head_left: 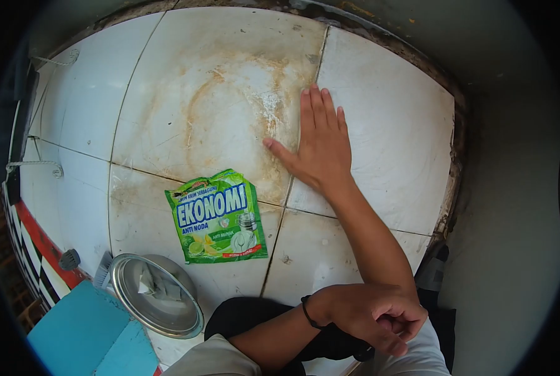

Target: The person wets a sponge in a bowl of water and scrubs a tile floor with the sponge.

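Observation:
My right hand [324,141] lies flat on the white tiled floor [386,119], palm down with fingers stretched out. Its thumb reaches toward a brownish stained tile [230,81], close to a patch of white residue [269,105]. My left hand [383,316], with a black band at the wrist, crosses in front of my right forearm. Its fingers are curled in, and nothing shows in them. Left of my right arm, a green packet of Ekonomi cleaning cream [217,216] rests on the tiles.
At the lower left stands a round metal basin [198,319] holding liquid and a pale object. A brush [102,269] sits beside it, near a light-blue surface [79,332]. White cords [57,168] hang at the left edge. A grey wall [505,188] borders the floor on the right.

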Demonstrator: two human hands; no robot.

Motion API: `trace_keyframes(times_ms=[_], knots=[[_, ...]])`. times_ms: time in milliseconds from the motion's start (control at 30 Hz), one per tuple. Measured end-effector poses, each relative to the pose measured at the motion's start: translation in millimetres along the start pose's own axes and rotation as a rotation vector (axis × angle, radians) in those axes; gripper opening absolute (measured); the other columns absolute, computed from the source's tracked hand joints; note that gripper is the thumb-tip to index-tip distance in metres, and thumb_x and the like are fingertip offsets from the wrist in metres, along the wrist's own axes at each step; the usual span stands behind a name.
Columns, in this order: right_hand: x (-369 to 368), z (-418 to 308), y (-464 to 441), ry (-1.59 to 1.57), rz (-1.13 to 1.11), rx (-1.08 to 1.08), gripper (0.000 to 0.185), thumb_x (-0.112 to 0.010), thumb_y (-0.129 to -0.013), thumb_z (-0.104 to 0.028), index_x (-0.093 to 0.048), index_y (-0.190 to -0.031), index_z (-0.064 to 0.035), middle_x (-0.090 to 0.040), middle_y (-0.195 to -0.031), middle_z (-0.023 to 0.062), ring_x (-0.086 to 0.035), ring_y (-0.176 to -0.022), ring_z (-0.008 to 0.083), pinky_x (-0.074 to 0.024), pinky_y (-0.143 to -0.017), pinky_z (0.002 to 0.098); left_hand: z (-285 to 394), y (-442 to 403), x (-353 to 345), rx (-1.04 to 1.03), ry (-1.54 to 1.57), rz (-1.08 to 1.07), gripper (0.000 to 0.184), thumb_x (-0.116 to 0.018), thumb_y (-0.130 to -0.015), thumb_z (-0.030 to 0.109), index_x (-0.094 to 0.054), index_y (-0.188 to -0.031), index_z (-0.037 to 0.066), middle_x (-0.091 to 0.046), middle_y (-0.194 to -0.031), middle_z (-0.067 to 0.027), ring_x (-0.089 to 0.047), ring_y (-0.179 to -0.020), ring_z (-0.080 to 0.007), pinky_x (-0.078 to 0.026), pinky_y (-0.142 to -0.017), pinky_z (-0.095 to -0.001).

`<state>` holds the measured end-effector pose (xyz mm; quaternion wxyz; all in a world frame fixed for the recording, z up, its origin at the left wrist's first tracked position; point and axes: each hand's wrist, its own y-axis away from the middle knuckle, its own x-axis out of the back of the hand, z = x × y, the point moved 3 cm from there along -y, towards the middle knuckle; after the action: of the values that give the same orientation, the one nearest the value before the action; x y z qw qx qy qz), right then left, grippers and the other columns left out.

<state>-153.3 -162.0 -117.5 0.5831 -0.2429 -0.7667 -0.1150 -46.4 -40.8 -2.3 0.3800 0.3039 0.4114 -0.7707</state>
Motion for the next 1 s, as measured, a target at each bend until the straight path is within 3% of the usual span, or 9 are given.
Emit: trace_keyframes(times_ms=[133,200,300,433,533,667,800,867,1000], knots=[[-7.7,64.6,-121.5,0.071,0.046,-0.150,0.107,-0.044,-0.090,-0.078,-0.027,-0.157,0.0039,-0.025,-0.165,0.0213,-0.017,-0.156,0.0325,-0.0153,-0.125,0.0500,28.5,10.1,6.9,-0.135,0.125,0.002,0.058,-0.072,-0.084,0.061,-0.058,-0.080,0.004,-0.046,-0.063,0.0032,-0.037,-0.049,-0.0064,-0.025,-0.048,-0.0261],[-7.9,57.2,-115.6,0.054,0.060,-0.175,0.107,-0.045,-0.090,-0.078,-0.027,-0.157,0.0040,-0.025,-0.165,0.0216,-0.018,-0.156,0.0332,-0.0152,-0.125,0.0503,32.8,20.7,10.9,-0.196,0.250,-0.036,0.070,-0.069,-0.079,0.072,-0.058,-0.079,0.003,-0.045,-0.061,0.0024,-0.035,-0.045,-0.0081,-0.022,-0.045,-0.0282],[-4.3,24.6,-57.6,0.019,0.029,-0.131,0.105,-0.051,-0.089,-0.074,-0.030,-0.156,0.0048,-0.026,-0.164,0.0222,-0.019,-0.155,0.0344,-0.0159,-0.124,0.0529,29.3,11.5,5.2,-0.174,0.233,0.023,0.068,-0.068,-0.082,0.071,-0.058,-0.078,0.004,-0.043,-0.060,0.0026,-0.035,-0.045,-0.0084,-0.022,-0.045,-0.0285],[5.1,-38.2,72.9,-0.088,-0.083,-0.044,0.105,-0.060,-0.086,-0.070,-0.033,-0.154,0.0058,-0.031,-0.162,0.0226,-0.022,-0.154,0.0349,-0.0177,-0.122,0.0566,8.0,0.6,3.3,-0.087,0.039,0.021,0.051,-0.073,-0.089,0.052,-0.052,-0.076,0.006,-0.044,-0.063,0.0049,-0.034,-0.053,-0.0060,-0.026,-0.050,-0.0260],[8.6,-39.7,87.2,-0.106,-0.111,-0.011,0.106,-0.060,-0.085,-0.071,-0.033,-0.154,0.0053,-0.031,-0.162,0.0219,-0.023,-0.154,0.0347,-0.0181,-0.122,0.0557,4.0,0.4,3.9,-0.054,-0.031,0.019,0.048,-0.075,-0.090,0.046,-0.050,-0.075,0.007,-0.041,-0.061,0.0060,-0.034,-0.055,-0.0055,-0.027,-0.051,-0.0261],[1.2,6.8,-8.9,0.012,-0.013,-0.020,0.105,-0.054,-0.088,-0.073,-0.030,-0.156,0.0042,-0.028,-0.164,0.0204,-0.019,-0.155,0.0325,-0.0158,-0.124,0.0526,6.9,1.4,2.8,-0.048,-0.060,0.014,0.050,-0.075,-0.090,0.046,-0.048,-0.071,0.008,-0.040,-0.057,0.0057,-0.033,-0.052,-0.0068,-0.027,-0.050,-0.0281],[-6.7,54.0,-114.8,0.091,0.046,-0.150,0.107,-0.045,-0.090,-0.077,-0.026,-0.158,0.0038,-0.024,-0.166,0.0196,-0.016,-0.156,0.0306,-0.0139,-0.125,0.0503,10.3,9.1,8.8,0.033,-0.006,-0.105,0.041,-0.071,-0.090,0.039,-0.061,-0.069,0.005,-0.051,-0.053,0.0019,-0.044,-0.047,-0.0077,-0.033,-0.048,-0.0271],[-7.0,54.7,-121.1,0.108,0.045,-0.159,0.108,-0.044,-0.090,-0.078,-0.025,-0.158,0.0038,-0.023,-0.166,0.0197,-0.015,-0.156,0.0311,-0.0138,-0.125,0.0501,14.1,19.9,12.3,0.120,0.226,-0.326,0.036,-0.067,-0.091,0.034,-0.069,-0.071,0.004,-0.058,-0.053,-0.0006,-0.051,-0.045,-0.0085,-0.037,-0.048,-0.0268],[-2.3,11.2,-24.2,0.010,0.008,-0.099,0.106,-0.052,-0.089,-0.073,-0.029,-0.156,0.0049,-0.024,-0.166,0.0210,-0.017,-0.156,0.0321,-0.0138,-0.124,0.0525,4.0,5.1,-1.5,0.291,-0.096,-0.226,0.032,-0.061,-0.092,0.025,-0.074,-0.079,-0.001,-0.062,-0.054,-0.0025,-0.056,-0.044,-0.0085,-0.040,-0.045,-0.0239]])
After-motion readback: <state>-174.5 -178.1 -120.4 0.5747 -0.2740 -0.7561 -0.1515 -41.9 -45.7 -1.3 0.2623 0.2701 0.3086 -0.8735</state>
